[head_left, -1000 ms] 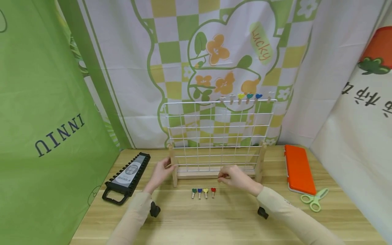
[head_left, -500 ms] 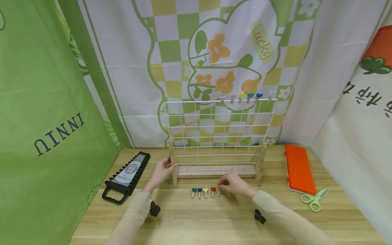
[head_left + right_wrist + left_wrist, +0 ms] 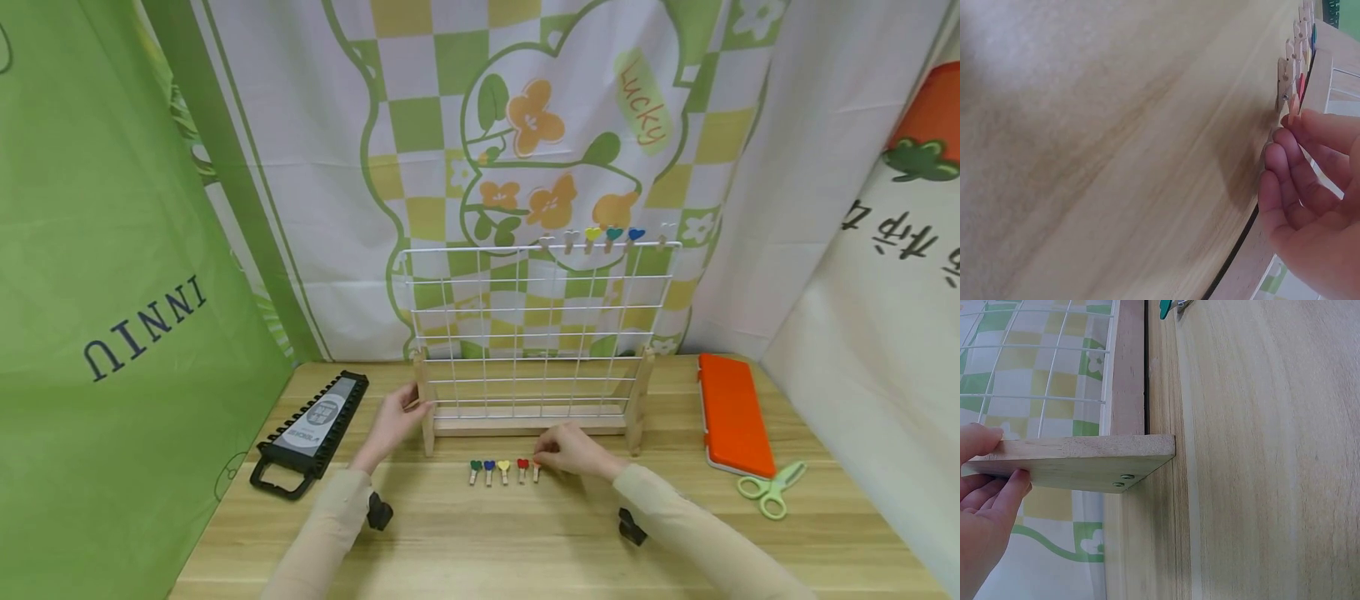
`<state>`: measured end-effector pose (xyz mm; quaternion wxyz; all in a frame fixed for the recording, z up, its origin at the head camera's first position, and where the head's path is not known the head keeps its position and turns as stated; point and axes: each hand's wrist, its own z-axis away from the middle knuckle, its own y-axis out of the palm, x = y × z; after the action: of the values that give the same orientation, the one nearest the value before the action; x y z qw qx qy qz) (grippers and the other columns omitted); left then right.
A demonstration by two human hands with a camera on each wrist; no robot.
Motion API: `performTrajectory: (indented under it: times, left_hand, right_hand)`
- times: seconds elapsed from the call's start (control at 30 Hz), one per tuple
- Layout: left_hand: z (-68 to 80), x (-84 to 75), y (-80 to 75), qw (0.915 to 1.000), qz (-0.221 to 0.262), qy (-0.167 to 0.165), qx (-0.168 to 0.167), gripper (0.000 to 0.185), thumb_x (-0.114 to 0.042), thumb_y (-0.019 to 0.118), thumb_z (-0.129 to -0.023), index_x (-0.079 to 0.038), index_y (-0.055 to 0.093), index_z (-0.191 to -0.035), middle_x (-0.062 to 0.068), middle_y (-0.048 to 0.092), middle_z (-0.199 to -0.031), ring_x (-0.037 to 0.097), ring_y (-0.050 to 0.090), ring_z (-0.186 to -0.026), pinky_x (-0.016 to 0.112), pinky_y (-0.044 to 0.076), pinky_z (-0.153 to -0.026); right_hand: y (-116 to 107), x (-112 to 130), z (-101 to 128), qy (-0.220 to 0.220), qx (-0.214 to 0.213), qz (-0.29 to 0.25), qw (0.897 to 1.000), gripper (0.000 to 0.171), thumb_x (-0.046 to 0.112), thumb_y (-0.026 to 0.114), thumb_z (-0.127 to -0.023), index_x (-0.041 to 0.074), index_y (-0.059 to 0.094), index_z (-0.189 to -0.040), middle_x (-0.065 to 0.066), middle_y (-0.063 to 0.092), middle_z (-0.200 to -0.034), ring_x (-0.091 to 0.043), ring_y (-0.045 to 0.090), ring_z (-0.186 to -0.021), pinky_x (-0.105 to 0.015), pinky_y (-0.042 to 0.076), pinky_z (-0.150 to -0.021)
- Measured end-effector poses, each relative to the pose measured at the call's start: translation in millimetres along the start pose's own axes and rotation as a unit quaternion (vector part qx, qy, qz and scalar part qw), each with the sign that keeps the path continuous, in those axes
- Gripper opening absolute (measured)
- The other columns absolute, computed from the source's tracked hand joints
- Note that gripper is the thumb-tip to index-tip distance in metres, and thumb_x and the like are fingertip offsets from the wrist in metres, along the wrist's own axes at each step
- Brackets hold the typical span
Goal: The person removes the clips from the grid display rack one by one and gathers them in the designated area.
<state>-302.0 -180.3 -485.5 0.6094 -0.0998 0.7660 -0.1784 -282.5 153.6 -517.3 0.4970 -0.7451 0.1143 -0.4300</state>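
My right hand (image 3: 573, 451) pinched a small wooden clip (image 3: 536, 471) at the three-o'clock end of the clip row (image 3: 497, 472) on the table (image 3: 525, 542), just before the rack (image 3: 528, 333). It seemed featherlight, stiff and springy, best pinched by its tail. My left hand (image 3: 395, 421) gripped the rack's wooden foot (image 3: 1079, 464) at nine o'clock.

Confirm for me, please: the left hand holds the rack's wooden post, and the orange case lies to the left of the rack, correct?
Not quite. The left hand does hold the rack's wooden post, but the head view shows the orange case to the right of the rack.
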Motion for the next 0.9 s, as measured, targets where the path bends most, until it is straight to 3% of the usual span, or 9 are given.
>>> performTrajectory:
  times: [0.07, 0.3, 0.47, 0.57, 0.7, 0.9]
  left_hand:
    - [-2.7, 8.0, 1.0, 1.0, 0.002, -0.001, -0.006, 0.051, 0.0, 0.063, -0.094, 0.014, 0.045, -0.139, 0.035, 0.052, -0.138, 0.047, 0.053, -0.13, 0.049, 0.05, -0.107]
    - [-2.9, 10.4, 1.4, 0.9998, 0.01, -0.009, -0.013, 0.05, 0.0, 0.064, -0.093, 0.013, 0.047, -0.139, 0.034, 0.054, -0.137, 0.046, 0.054, -0.129, 0.047, 0.052, -0.106]
    - [-2.4, 11.0, 1.3, 0.9999, 0.006, -0.001, -0.012, 0.051, 0.001, 0.065, -0.093, 0.014, 0.047, -0.138, 0.035, 0.054, -0.136, 0.047, 0.055, -0.127, 0.048, 0.052, -0.106]
    - [-2.9, 10.1, 1.0, 0.9999, 0.009, -0.005, -0.013, 0.051, 0.0, 0.065, -0.092, 0.013, 0.047, -0.138, 0.035, 0.054, -0.136, 0.047, 0.055, -0.128, 0.048, 0.052, -0.106]
    - [-3.3, 10.0, 0.9, 0.9999, 0.004, -0.009, -0.014, 0.049, 0.001, 0.064, -0.093, 0.013, 0.048, -0.138, 0.034, 0.055, -0.136, 0.046, 0.055, -0.128, 0.046, 0.052, -0.105]
    - [-4.7, 11.4, 1.1, 0.9999, 0.004, -0.007, -0.011, 0.049, 0.0, 0.064, -0.093, 0.013, 0.049, -0.137, 0.034, 0.055, -0.136, 0.046, 0.055, -0.129, 0.048, 0.052, -0.106]
  right_hand:
    - [1, -1, -1, 0.001, 0.002, 0.0, 1.0, 0.01, 0.01, 0.068, -0.092, 0.004, 0.076, -0.092, -0.005, 0.076, -0.084, 0.005, 0.055, -0.064, -0.011, 0.048, -0.057]
    - [-16, 8, -1, 0.023, 0.004, -0.014, 1.0, 0.012, 0.011, 0.066, -0.094, 0.003, 0.075, -0.096, -0.005, 0.075, -0.09, -0.001, 0.061, -0.072, -0.014, 0.052, -0.062]
    - [-57, 31, -7, -0.023, -0.051, 0.009, 0.998, 0.01, 0.008, 0.067, -0.093, 0.002, 0.075, -0.096, -0.006, 0.075, -0.088, -0.006, 0.065, -0.073, -0.016, 0.056, -0.063]
    - [-91, 54, -13, -0.064, -0.105, 0.038, 0.992, 0.008, 0.007, 0.07, -0.091, 0.004, 0.075, -0.096, -0.005, 0.074, -0.087, -0.008, 0.065, -0.074, -0.018, 0.059, -0.065]
    - [-142, 87, -20, -0.128, -0.186, 0.069, 0.972, 0.009, 0.003, 0.074, -0.086, 0.005, 0.075, -0.095, -0.004, 0.072, -0.087, -0.011, 0.066, -0.076, -0.021, 0.061, -0.067]
    - [-209, 131, -31, -0.22, -0.292, 0.127, 0.922, 0.013, -0.002, 0.077, -0.081, 0.0, 0.074, -0.094, -0.011, 0.072, -0.09, -0.021, 0.068, -0.082, -0.034, 0.062, -0.071]
